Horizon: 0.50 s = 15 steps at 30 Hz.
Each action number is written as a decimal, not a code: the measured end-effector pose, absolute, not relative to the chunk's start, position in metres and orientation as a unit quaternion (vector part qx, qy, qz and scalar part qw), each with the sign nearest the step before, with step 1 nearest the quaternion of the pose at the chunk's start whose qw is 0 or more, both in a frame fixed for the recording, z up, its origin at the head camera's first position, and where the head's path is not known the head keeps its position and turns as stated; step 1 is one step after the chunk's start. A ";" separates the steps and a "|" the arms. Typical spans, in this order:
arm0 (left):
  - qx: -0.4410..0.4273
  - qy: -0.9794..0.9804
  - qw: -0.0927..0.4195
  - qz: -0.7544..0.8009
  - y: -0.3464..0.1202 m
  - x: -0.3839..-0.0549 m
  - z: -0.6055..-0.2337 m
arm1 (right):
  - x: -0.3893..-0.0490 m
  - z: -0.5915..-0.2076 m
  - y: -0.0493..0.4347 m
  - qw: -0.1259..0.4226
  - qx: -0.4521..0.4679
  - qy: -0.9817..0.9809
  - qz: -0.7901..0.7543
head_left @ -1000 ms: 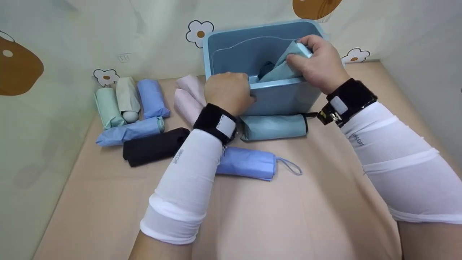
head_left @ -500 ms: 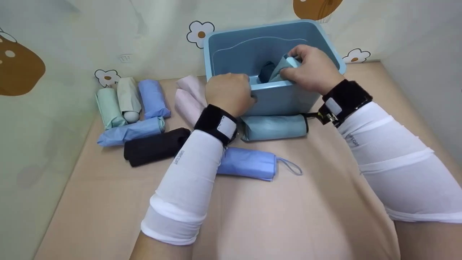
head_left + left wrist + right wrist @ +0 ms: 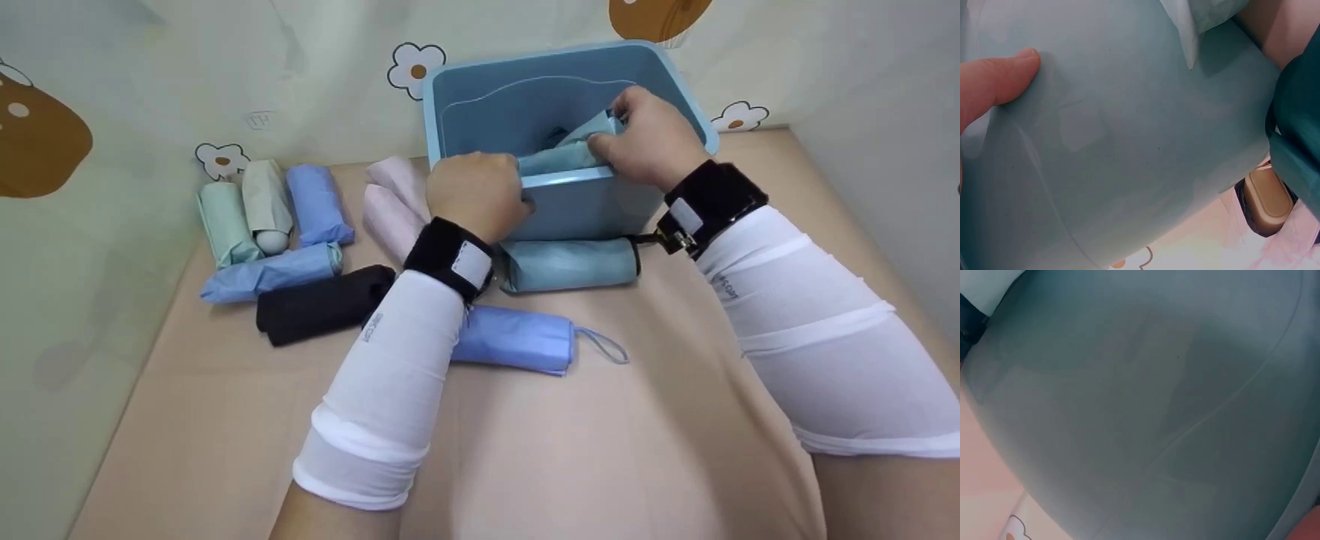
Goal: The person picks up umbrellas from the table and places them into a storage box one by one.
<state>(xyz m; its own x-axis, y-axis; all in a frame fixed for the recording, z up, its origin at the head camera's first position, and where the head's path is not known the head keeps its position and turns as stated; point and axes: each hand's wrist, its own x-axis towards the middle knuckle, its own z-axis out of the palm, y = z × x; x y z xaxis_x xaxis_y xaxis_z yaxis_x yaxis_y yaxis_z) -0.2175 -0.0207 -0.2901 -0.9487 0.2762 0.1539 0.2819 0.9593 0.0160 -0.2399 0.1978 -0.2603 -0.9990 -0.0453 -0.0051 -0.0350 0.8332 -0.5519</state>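
Note:
A light blue plastic bin (image 3: 570,206) stands at the back against the wall. My left hand (image 3: 476,191) grips its front rim, fingers over the edge; the thumb shows on the outer wall in the left wrist view. Inside the bin's mouth, just behind the front rim, my right hand (image 3: 652,142) pinches a teal folded umbrella (image 3: 559,159) by its right end. The umbrella's lower part is hidden by the front wall and my left hand. A dark bundle (image 3: 555,137) shows partly behind it, deeper in the bin.
In front of the bin lie another teal umbrella (image 3: 574,266) and a blue umbrella (image 3: 517,341) with a wrist loop. To the left are two pink umbrellas (image 3: 390,210), a black one (image 3: 322,304), and several green, beige and blue ones (image 3: 319,202).
My right hand has lowered the teal umbrella and shifted slightly left; the umbrella now lies flatter along the front rim and covers more of the dark bundle. My left hand stays on the rim.

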 end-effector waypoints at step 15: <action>-0.135 -0.988 0.067 -0.024 -0.020 -0.217 -0.290 | -0.244 -0.262 0.198 0.015 -0.056 0.966 -0.252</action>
